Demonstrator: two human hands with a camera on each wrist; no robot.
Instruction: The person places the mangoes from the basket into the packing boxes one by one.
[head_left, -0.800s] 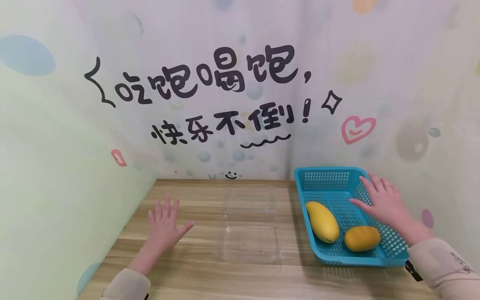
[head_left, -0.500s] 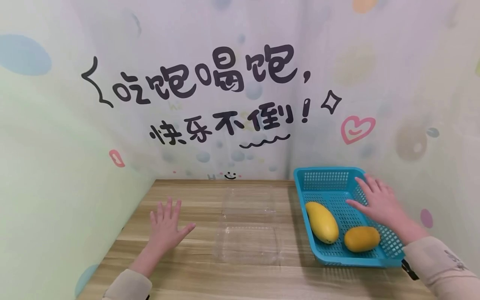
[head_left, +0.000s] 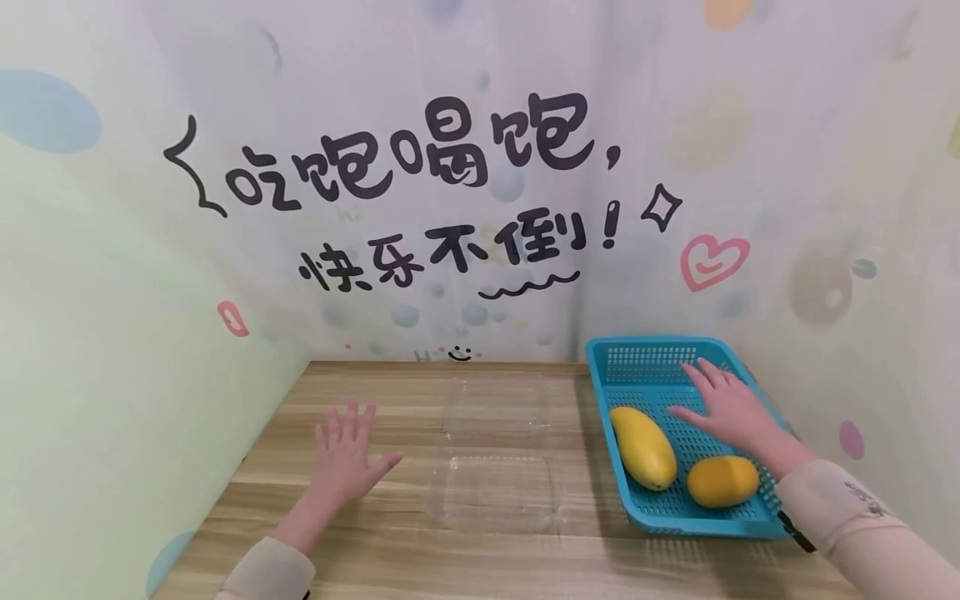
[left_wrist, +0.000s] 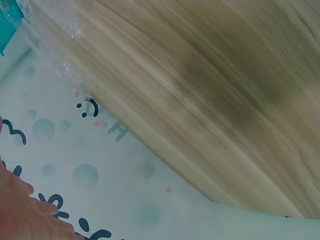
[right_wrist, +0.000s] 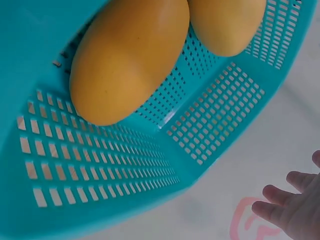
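Note:
My right hand hovers over the blue perforated basket, fingers spread, holding nothing. Inside the basket lie a long yellow mango on the left and a shorter, more orange mango nearer the front. The right wrist view shows both up close, with the hand at its lower right corner. Over the left part of the table is my left hand, its fingers spread apart and nothing in them. Between the hands stands a clear plastic box with its lid folded back; its transparent edges are faint.
The wooden tabletop meets a printed wall with black lettering at the back. Side walls close in on the left and right, and the basket sits near the right one.
My right hand has moved left and inward over the basket. The left hand has shifted slightly to the right. Mangoes, basket and plastic box have kept their places.

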